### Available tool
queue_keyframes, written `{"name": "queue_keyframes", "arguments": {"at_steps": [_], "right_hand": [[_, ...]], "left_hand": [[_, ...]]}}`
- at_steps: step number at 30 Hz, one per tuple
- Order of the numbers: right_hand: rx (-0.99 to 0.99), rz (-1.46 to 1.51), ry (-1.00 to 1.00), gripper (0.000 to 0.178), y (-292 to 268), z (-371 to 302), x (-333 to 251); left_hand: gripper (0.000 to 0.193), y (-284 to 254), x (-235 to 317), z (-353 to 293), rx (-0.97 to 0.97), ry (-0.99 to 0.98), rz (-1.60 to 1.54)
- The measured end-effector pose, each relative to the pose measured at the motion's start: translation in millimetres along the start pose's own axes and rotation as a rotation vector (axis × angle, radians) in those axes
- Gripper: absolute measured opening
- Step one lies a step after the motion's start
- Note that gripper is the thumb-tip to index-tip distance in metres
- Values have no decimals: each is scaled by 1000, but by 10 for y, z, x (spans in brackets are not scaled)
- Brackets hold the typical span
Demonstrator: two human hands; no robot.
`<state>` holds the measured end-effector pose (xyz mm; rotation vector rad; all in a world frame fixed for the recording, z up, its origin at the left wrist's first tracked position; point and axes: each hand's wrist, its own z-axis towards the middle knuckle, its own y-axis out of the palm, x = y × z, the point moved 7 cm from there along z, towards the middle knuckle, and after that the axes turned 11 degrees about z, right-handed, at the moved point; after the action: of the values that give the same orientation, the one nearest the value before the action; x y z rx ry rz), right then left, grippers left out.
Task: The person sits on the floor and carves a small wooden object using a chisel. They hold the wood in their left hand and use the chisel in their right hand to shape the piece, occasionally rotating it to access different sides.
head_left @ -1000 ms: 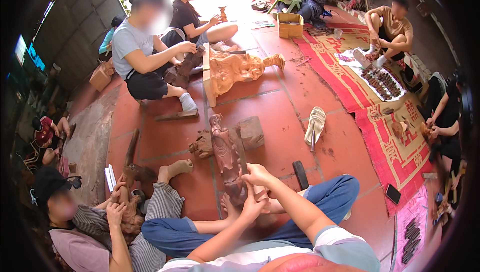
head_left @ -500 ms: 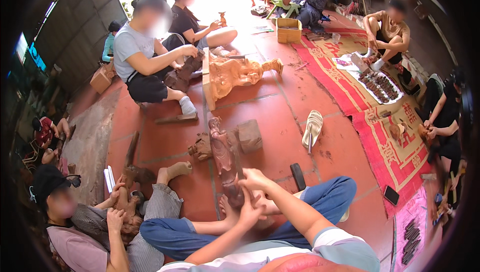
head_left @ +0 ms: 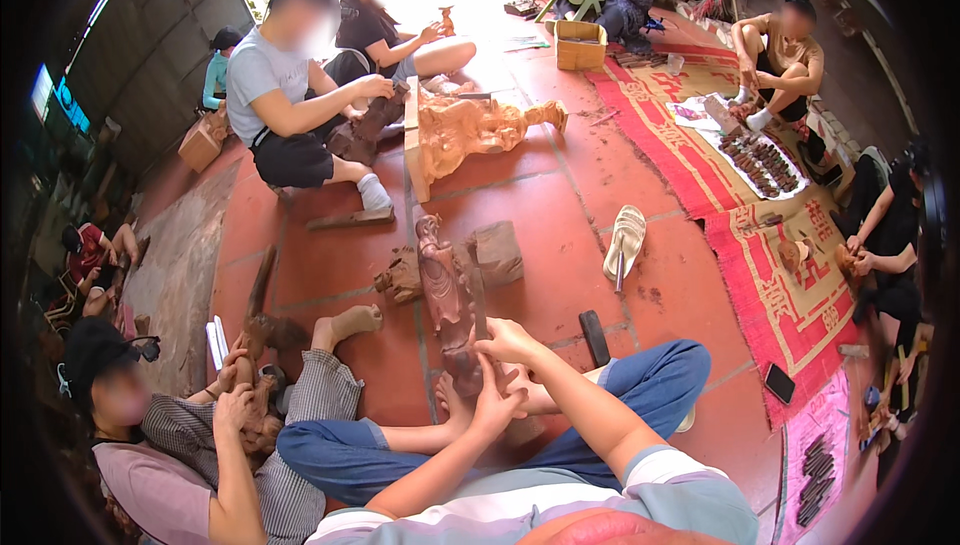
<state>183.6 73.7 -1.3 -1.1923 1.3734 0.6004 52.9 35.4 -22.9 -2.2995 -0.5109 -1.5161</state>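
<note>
Over red tiles (head_left: 560, 245), the statue (head_left: 441, 290) extends ahead of the left hand (head_left: 495, 403), its grip unclear. The right hand (head_left: 508, 342) pinches a tool (head_left: 479, 307) beside it.

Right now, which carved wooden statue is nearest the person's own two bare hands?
The slender, dark reddish-brown wooden statue, beside the left hand and right hand; others, including the bulky, pale-orange wooden statue, are farther off.

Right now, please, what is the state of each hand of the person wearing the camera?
Left hand: by the carved figure's lower end; its grip cannot be told.
Right hand: closed on a thin dark strip.
</note>
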Motion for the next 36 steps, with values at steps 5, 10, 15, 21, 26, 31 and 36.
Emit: {"name": "queue_keyframes", "arguments": {"at_steps": [5, 10, 15, 21, 26, 31, 36], "right_hand": [[131, 96, -119, 25, 19, 51, 27], [239, 613, -190, 11, -287, -22, 294], [307, 905, 150, 21, -381, -470, 735], [84, 699, 61, 17, -210, -327, 314], [-119, 493, -19, 18, 22, -44, 298], [-54, 443, 17, 17, 44, 19, 270], [-20, 170, 75, 16, -13, 8, 34]], "left_hand": [[96, -66, -340, 369, 38, 211, 232], [89, -126, 206, 102, 68, 163, 565], [83, -523, 172, -314, 91, -41, 1071], [54, -969, 213, -350, 245, 2, 921], [51, -1299, 246, -178, 380, 50, 713], [79, -1285, -287, -109, 282, 34, 494], [108, -926, -512, 1, 130, 187, 308]]}}
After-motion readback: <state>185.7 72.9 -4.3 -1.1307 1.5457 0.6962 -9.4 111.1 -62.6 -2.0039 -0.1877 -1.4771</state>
